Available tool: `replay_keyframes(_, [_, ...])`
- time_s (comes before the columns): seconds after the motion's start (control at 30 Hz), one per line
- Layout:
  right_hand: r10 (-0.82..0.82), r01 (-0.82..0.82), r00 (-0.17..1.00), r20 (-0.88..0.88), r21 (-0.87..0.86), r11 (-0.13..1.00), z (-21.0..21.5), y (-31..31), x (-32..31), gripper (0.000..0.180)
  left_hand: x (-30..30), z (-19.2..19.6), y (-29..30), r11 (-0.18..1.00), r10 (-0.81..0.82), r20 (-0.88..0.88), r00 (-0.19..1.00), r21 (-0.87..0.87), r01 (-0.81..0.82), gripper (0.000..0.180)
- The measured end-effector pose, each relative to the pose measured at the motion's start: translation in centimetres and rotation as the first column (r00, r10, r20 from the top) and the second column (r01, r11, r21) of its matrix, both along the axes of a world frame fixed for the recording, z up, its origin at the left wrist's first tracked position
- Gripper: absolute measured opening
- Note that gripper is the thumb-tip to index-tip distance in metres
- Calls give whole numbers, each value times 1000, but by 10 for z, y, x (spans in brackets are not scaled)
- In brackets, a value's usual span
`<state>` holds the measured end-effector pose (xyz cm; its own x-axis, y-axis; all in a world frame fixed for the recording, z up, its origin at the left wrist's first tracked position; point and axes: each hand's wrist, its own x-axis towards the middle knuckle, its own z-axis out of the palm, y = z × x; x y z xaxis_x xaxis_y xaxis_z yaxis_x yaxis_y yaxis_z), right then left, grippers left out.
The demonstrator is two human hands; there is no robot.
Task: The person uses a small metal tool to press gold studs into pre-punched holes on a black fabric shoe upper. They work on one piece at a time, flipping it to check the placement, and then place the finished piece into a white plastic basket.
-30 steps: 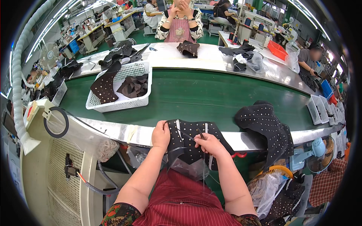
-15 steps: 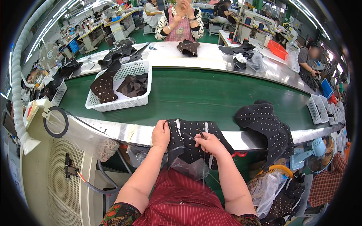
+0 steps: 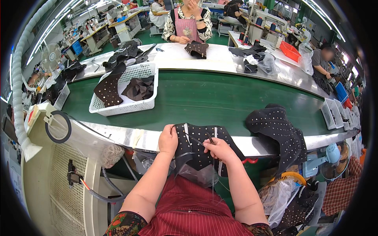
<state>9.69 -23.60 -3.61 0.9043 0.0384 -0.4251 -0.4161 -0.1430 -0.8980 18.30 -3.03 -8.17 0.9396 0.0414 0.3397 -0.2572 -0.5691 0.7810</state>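
My left hand (image 3: 168, 141) is closed on the upper left edge of a black studded fabric piece (image 3: 201, 156), with the thumb uppermost. The piece has rows of small shiny studs and two pale strips, and it hangs over the near metal edge in front of me. My right hand (image 3: 219, 150) is closed over the piece's right half, pinching a slim dark pointed tool (image 3: 211, 138) whose exact kind I cannot make out. A thin black strip (image 3: 193, 137) runs across the piece toward the right fingers. Clear plastic (image 3: 199, 175) lies below the piece.
A green belt (image 3: 197, 98) runs beyond the metal edge (image 3: 252, 146). On it stands a white basket (image 3: 125, 111) with dark pieces. Another studded piece (image 3: 275, 129) drapes over the edge at right, near a blue fan (image 3: 332, 153). A co-worker (image 3: 188, 27) sits opposite.
The co-worker opposite has lowered one hand to the far table beside a dark studded piece. My own hands and the fabric have barely moved.
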Motion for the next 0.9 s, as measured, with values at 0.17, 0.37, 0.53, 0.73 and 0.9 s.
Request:
replay_keyframes(0.17, [-7,8,1000,-14,11,1000,5,1,0,22,0,0,0,1000,2,2,1000,4,-2,19])
replay_keyframes(0.37, [-4,4,1000,-12,10,1000,3,0,0,23,-1,1,0,1000,2,-6,1000,4,-2,18])
replay_keyframes(0.53, [-2,2,1000,-19,5,1000,5,1,0,21,0,0,0,1000,5,-13,1000,7,-4,18])
replay_keyframes(0.73, [8,-8,1000,-8,-4,1000,4,1,0,20,0,0,0,1000,2,-3,1000,13,-2,18])
replay_keyframes(0.9, [3,-3,1000,-5,7,1000,4,0,0,21,-1,3,-1,1000,1,-38,999,-3,-1,19])
